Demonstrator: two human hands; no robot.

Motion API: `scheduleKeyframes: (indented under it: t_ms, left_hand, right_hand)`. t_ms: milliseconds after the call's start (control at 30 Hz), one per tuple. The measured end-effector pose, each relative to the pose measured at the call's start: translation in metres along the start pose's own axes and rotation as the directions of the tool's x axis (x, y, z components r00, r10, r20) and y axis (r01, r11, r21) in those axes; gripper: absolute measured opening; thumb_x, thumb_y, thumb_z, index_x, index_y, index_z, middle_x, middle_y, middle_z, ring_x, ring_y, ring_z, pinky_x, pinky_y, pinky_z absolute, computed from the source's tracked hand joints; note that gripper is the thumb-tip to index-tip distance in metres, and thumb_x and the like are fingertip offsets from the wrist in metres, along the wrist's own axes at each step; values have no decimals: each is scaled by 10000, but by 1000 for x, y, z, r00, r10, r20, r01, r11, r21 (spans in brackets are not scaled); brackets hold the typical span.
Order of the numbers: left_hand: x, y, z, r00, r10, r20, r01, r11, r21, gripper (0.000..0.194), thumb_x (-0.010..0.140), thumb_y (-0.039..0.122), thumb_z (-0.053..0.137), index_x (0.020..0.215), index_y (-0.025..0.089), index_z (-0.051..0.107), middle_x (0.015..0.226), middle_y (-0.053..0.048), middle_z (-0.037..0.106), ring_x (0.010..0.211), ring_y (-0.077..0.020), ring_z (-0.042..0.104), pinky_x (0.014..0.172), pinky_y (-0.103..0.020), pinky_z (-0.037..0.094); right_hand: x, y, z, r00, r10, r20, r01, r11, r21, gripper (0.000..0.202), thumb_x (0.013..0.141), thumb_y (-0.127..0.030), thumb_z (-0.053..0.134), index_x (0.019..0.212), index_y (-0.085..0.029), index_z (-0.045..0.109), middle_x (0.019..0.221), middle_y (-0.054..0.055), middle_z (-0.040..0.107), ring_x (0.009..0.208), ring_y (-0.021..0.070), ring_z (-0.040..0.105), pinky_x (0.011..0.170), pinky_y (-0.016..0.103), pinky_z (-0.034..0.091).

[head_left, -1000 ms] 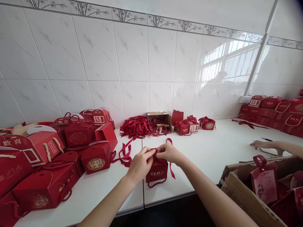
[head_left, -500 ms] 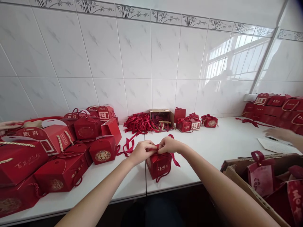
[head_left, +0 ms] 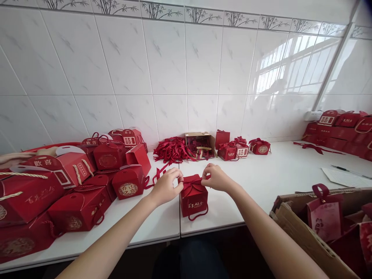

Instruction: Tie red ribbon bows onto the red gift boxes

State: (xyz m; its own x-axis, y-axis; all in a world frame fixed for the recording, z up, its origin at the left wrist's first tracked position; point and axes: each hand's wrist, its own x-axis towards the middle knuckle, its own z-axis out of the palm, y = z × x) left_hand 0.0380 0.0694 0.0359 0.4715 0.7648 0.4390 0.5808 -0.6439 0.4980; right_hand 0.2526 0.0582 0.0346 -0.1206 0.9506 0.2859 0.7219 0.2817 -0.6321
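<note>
A small red gift box with gold lettering and a cord handle stands upright before me on the white table. Red ribbon lies across its top, gathered in the middle. At the box's upper left, my left hand pinches one side of the ribbon between thumb and fingers. My right hand pinches the other side at the upper right. Both hands sit just outside the box's top edges, and the ribbon between them looks drawn out sideways.
Red gift boxes are heaped at the left, where another person's hand reaches in. Loose ribbons and an open carton lie by the wall. Finished-looking boxes stand behind. A cardboard box, paper and pen are at right.
My hands have moved apart, from together over the box top to either side of it, stretching the ribbon. The other person's hand at the far right has left the view.
</note>
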Motion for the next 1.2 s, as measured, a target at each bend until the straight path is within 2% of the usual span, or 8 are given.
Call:
scheduleKeyframes:
  t_ms: [133, 300, 467, 600, 733, 933, 1100, 1200]
  left_hand:
    - [6, 3, 11, 987, -99, 125, 116, 984, -133, 204, 837, 311, 418, 792, 216, 593, 1225, -55, 553, 1155, -212, 481, 940, -352, 413]
    - [11, -6, 12, 980, -131, 149, 141, 988, -56, 346, 880, 411, 351, 803, 229, 636, 1253, -57, 539, 1200, -236, 431, 995, -418, 357]
    - [6, -18, 0, 993, -82, 80, 66, 980, 189, 303, 840, 406, 451, 666, 217, 611, 1189, -49, 565, 1214, -312, 349, 990, -583, 220]
    - [-4, -20, 0, 996, 81, -32, -52, 845, 533, 286, 865, 386, 423, 739, 225, 622, 1207, -86, 548, 1217, -333, 335, 938, -578, 243]
    - [-16, -19, 12, 979, 118, -168, 11, 787, 617, 265, 880, 355, 409, 810, 227, 630, 1255, -124, 521, 1256, -359, 291, 942, -610, 199]
    - [-19, -35, 27, 974, -152, -170, 172, 979, 108, 262, 881, 393, 390, 810, 231, 583, 1108, -62, 615, 1161, -281, 433, 953, -493, 335]
    - [-17, -47, 26, 985, -154, -73, 138, 973, -184, 292, 852, 451, 438, 729, 209, 548, 1085, -80, 597, 1062, -235, 526, 915, -386, 413]
    - [-19, -49, 27, 987, -147, -64, 123, 950, -287, 218, 846, 422, 472, 905, 225, 547, 1118, -78, 573, 1053, -213, 537, 902, -362, 423]
  right_hand:
    - [-1, -6, 13, 991, -2, -135, -3, 999, -35, 108, 704, -268, 554, 721, -199, 635, 1104, 82, 545, 1068, 263, 453, 899, 440, 318]
    - [-6, 1, 16, 980, -41, -192, 22, 995, -99, 84, 707, -256, 573, 668, -202, 625, 1161, 78, 537, 1142, 276, 399, 926, 473, 242]
    - [-14, 17, 13, 977, -86, -195, 50, 982, -181, 45, 629, -215, 630, 588, -206, 613, 1169, 56, 549, 1154, 270, 396, 922, 463, 224]
    - [-19, 20, 15, 981, -82, -178, 55, 988, -146, 66, 629, -225, 642, 566, -211, 628, 1179, 51, 556, 1170, 273, 385, 910, 451, 240]
    - [-23, 17, 18, 980, -75, -183, 56, 993, -108, 92, 636, -221, 648, 547, -209, 626, 1173, 57, 564, 1181, 287, 371, 889, 449, 266]
    - [-33, 12, 19, 987, -105, -124, 127, 974, 190, 39, 701, -234, 618, 728, -213, 600, 1150, 61, 557, 1156, 239, 444, 937, 402, 340]
    - [-41, 19, 28, 958, -257, 127, 199, 915, 351, 949, 552, -374, 782, 1369, -312, 305, 1443, 82, 270, 1347, 265, 229, 1034, 393, 308]
    - [-37, 25, 34, 958, -269, 103, 212, 901, 379, 880, 604, -312, 747, 1370, -311, 315, 1368, 75, 366, 1251, 235, 389, 1008, 369, 356]
